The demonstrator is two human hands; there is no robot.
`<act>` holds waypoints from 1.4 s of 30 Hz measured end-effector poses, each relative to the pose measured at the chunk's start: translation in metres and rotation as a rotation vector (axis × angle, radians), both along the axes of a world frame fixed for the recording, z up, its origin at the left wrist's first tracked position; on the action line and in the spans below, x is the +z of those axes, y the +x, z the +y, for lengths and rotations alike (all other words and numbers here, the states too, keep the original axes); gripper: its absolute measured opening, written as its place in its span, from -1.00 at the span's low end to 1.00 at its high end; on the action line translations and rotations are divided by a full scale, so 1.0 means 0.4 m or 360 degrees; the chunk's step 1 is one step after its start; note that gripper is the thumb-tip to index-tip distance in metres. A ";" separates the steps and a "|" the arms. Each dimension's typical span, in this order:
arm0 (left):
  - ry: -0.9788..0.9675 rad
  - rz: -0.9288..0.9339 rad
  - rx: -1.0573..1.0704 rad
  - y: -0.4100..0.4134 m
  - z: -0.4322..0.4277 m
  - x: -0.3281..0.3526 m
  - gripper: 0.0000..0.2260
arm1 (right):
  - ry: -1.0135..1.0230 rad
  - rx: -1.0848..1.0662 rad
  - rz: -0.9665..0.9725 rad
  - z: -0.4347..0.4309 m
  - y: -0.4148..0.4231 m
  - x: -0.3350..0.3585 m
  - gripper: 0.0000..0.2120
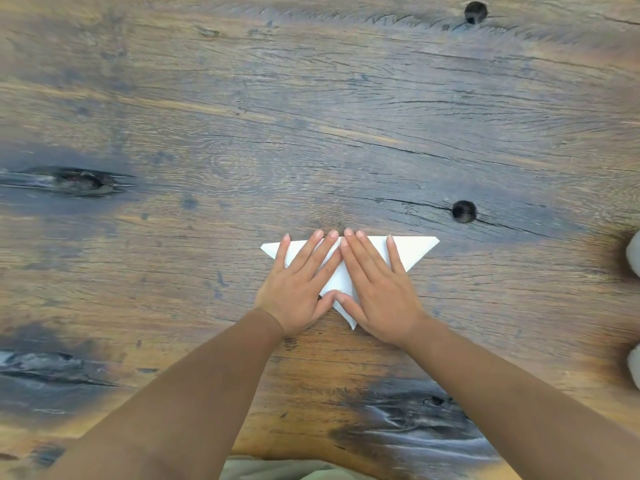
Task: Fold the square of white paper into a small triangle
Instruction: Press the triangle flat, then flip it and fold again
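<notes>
The white paper [414, 248] lies on the wooden table as a triangle, its long edge away from me and its point toward me. Both hands lie flat on it with fingers spread. My left hand [300, 283] covers the left half, and my right hand [377, 285] covers the middle and right part. The index fingertips meet at the far edge and the thumbs meet near the lower point. The right corner, the left corner and the bottom tip of the paper stick out from under the hands.
The wooden table [311, 133] has dark knots [464, 212] just beyond the paper and a long crack. Pale rounded objects [634, 254] show at the right edge of the view. The table's near edge runs below my forearms.
</notes>
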State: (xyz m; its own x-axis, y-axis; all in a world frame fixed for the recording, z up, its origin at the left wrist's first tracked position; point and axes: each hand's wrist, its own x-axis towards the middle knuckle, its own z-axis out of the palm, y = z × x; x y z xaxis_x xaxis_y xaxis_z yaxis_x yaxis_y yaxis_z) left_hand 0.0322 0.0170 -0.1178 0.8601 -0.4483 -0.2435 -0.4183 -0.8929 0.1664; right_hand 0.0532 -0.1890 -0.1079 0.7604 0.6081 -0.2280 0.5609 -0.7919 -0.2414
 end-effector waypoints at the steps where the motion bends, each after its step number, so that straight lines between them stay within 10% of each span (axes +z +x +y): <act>1: -0.0001 -0.0008 -0.0003 0.000 -0.001 -0.002 -0.39 | -0.0010 -0.0015 0.0006 -0.006 -0.001 -0.004 -0.27; 16: -0.0007 -0.0028 0.0002 -0.001 0.002 -0.002 -0.39 | -0.0275 -0.0353 0.0063 -0.265 -0.006 0.027 -0.30; 42: -0.0020 0.0052 0.0024 -0.003 -0.045 0.009 -0.39 | -0.0134 -0.0172 -0.0082 -0.078 -0.040 -0.039 -0.34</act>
